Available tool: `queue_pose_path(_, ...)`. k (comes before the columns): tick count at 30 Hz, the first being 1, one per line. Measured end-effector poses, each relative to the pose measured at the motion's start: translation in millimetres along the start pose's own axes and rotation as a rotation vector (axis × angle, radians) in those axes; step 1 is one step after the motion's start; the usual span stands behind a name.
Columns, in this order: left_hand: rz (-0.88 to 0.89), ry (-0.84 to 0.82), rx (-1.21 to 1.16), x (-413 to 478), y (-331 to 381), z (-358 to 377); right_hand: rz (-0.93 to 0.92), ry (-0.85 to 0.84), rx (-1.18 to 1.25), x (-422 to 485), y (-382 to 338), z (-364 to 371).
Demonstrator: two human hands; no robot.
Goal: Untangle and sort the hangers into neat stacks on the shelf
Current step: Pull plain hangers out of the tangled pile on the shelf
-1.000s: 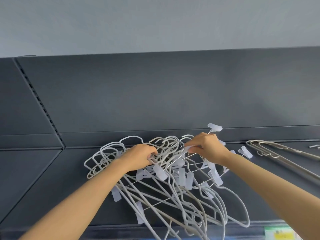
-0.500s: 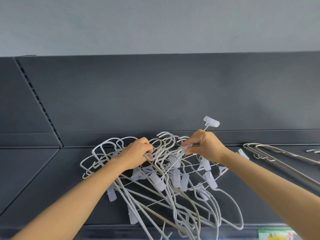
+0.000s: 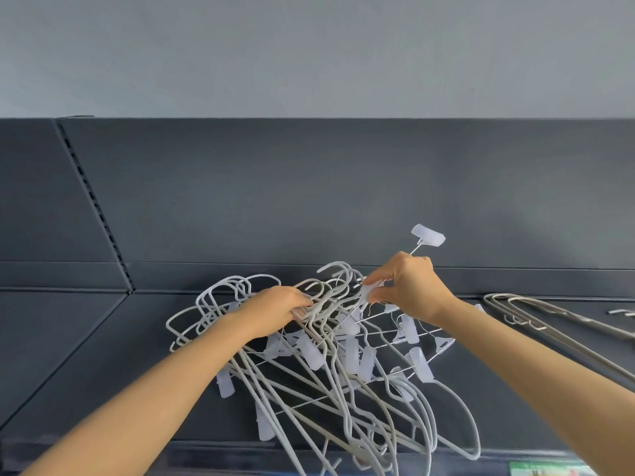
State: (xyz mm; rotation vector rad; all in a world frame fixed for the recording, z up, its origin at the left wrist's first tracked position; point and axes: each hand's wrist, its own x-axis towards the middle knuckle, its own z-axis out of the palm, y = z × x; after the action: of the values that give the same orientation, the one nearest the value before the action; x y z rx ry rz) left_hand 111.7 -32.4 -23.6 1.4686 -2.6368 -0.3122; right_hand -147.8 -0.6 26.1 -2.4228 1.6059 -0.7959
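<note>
Working from the head view, I see the dark shelf span the frame, its back panel rising to a pale wall. On the shelf, from centre down toward 6 o'clock, lies the tangle of white hangers, wire frames and clip bars crossed, hooks bunched at its 12 o'clock edge. Well apart at 3 o'clock, a few bare metal hangers lie flat together, seemingly a started stack.

The left hand grips the bunched hooks on the tangle's 10 o'clock side, fingers curled round several wires. The right hand, near it at 2 o'clock, pinches a translucent clip between thumb and fingertips. A thin metal rod runs up past that hand to a second clip, clear of the pile at 1 o'clock.

I judge the step to be freeing one clip hanger. Its long axis appears to run from 7 to 1 o'clock, so the pull should follow that line while the left hand pins the rest. The right hand is nearer the metal stack. The risk is neighbouring hooks snagging and dragging the heap off the shelf's front edge.
</note>
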Motion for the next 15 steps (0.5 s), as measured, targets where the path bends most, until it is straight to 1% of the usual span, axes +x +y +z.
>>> queue_pose_path(3,-0.010,0.019,0.009,-2.8,-0.6,1.4,-0.019,0.007,-0.143,0.2,2.1,2.4)
queue_pose_path(7,-0.008,-0.007,0.072,-6.2,1.6,3.8,-0.175,-0.056,-0.580,-3.7,10.3,16.9)
queue_pose_path(8,-0.008,-0.013,0.073,-6.7,1.6,5.2,-0.222,-0.049,-0.637,-4.4,11.9,20.0)
queue_pose_path(10,-0.014,-0.012,0.060,-8.4,1.1,6.7,-0.287,-0.036,-0.594,-5.0,13.8,21.2)
queue_pose_path(13,0.004,0.006,0.076,-10.6,-0.5,5.7,-0.285,-0.083,-0.326,-2.7,12.8,17.2)
queue_pose_path(15,0.017,0.028,0.092,-10.6,-2.3,4.4,-0.265,-0.059,-0.208,1.8,14.9,13.6)
